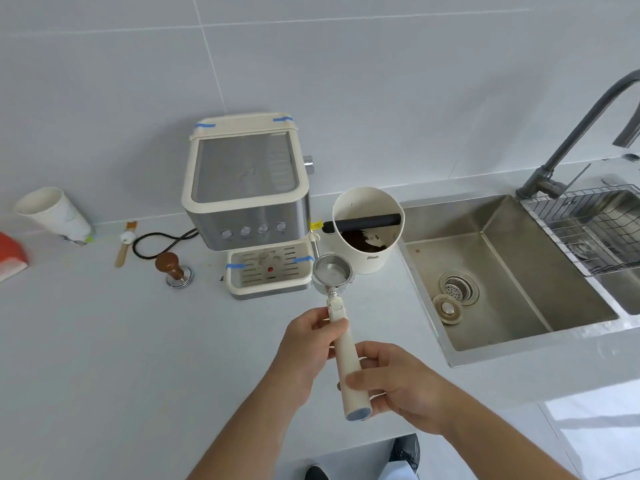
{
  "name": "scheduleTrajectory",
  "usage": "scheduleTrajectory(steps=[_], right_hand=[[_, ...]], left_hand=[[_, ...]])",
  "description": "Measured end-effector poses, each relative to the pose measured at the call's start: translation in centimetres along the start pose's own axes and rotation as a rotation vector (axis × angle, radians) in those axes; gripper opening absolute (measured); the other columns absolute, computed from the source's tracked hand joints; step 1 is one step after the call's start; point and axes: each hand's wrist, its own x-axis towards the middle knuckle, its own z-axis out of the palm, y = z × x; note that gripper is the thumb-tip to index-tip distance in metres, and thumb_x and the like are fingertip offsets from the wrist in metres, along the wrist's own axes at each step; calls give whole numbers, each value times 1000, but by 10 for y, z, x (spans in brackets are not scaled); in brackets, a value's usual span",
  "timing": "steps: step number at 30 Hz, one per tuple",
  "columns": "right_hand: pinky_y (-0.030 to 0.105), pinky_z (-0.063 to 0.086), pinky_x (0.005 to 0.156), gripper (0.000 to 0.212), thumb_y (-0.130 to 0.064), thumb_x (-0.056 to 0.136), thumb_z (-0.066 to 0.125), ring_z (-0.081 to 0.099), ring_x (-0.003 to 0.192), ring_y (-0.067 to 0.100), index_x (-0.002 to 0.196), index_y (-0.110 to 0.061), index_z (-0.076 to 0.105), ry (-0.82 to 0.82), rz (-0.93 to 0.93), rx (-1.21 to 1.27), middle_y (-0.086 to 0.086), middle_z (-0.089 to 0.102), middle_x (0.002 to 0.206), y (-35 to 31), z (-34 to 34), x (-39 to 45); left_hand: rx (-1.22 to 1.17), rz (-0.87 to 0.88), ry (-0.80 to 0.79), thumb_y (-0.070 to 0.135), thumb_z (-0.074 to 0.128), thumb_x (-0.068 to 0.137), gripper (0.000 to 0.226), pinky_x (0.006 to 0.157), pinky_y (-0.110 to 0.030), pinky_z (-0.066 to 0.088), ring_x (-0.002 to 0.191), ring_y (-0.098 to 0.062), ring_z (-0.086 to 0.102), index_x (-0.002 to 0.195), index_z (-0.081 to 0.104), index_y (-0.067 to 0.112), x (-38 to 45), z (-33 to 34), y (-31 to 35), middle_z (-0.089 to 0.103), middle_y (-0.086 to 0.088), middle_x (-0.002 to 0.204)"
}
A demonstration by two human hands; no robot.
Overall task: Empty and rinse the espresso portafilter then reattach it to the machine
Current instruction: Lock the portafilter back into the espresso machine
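Observation:
The portafilter (332, 270) has a steel basket and a long cream handle. Its basket faces up and looks bare of coffee. It is held level above the counter, in front of the espresso machine (247, 188). My left hand (304, 344) grips the upper part of the handle. My right hand (398, 382) grips the lower part near the handle's blue end cap. The cream knock box (365, 216) with a black bar stands just behind the basket and holds dark coffee grounds. The steel sink (498, 271) lies to the right under a dark grey faucet (571, 133).
A wooden-handled tamper (173, 268), a small brush (125, 242) and the black power cord (156, 242) lie left of the machine. A white paper cup (52, 213) and a red object (12, 258) sit at far left. A wire rack (588, 226) spans the sink's right side. A strainer plug (446, 308) lies in the basin.

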Motion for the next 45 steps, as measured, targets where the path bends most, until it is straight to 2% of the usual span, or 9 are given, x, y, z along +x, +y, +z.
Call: scheduleTrajectory(steps=[6, 12, 15, 18, 26, 32, 37, 41, 45], right_hand=[[37, 58, 70, 39, -9, 76, 71, 67, 83, 24, 114, -10, 67, -63, 51, -111, 14, 65, 98, -8, 11, 19], [40, 61, 70, 42, -4, 79, 70, 66, 88, 25, 118, -15, 58, -132, 112, -291, 10, 62, 105, -23, 37, 44], [41, 61, 70, 39, -3, 80, 70, 65, 88, 27, 116, -13, 58, -134, 116, -261, 11, 61, 105, -26, 45, 54], [42, 61, 70, 35, -4, 82, 70, 67, 88, 27, 114, -12, 58, -131, 125, -253, 13, 62, 108, -29, 49, 65], [43, 60, 70, 31, -5, 82, 72, 67, 95, 28, 110, -10, 59, -107, 142, -260, 20, 64, 125, -30, 56, 92], [43, 62, 71, 48, -3, 82, 73, 66, 100, 30, 125, -14, 55, -71, 125, -214, 14, 63, 121, -41, 64, 115], [44, 62, 71, 55, -2, 81, 73, 66, 98, 30, 130, -15, 53, -76, 120, -208, 12, 62, 118, -52, 65, 123], [44, 62, 73, 54, 0, 80, 73, 67, 95, 28, 128, -18, 54, -81, 99, -176, 11, 62, 116, -60, 64, 127], [44, 62, 75, 54, 0, 80, 73, 66, 97, 27, 125, -22, 54, -94, 82, -168, 12, 61, 118, -66, 62, 133]], left_hand=[[158, 12, 110, 20, 67, 84, 13, 88, -44, 57, 94, -26, 68, 97, 70, 18, -3, -20, 1, 71, -4, 93], [355, 67, 184, 22, 69, 85, 9, 66, -20, 49, 83, -14, 67, 91, 65, 27, -5, -45, 6, 71, 3, 92], [495, 82, 170, 30, 67, 86, 30, 72, -21, 48, 91, -13, 66, 115, 66, 24, -6, -57, 14, 70, 8, 97], [726, 100, 178, 43, 62, 86, 57, 82, -24, 46, 99, -11, 63, 139, 48, 31, -12, -76, 28, 65, 11, 115], [913, 719, 368, 35, 62, 85, 37, 85, -27, 48, 98, -10, 64, 118, 67, 21, -7, -126, 106, 71, 5, 107], [1143, 950, 370, 31, 56, 90, 29, 81, -37, 50, 91, -22, 63, 111, 68, 16, 39, -134, 161, 70, 0, 102], [1320, 900, 226, 50, 46, 92, 47, 93, -37, 46, 110, -23, 60, 124, 61, 20, 76, -132, 185, 63, 1, 126], [1424, 771, 118, 56, 43, 94, 57, 115, -39, 21, 145, -18, 29, 143, 43, 28, 94, -129, 202, 36, 2, 156], [1453, 771, 113, 63, 40, 90, 61, 118, -42, 15, 147, -16, 24, 143, 41, 34, 104, -130, 201, 32, 3, 159]])
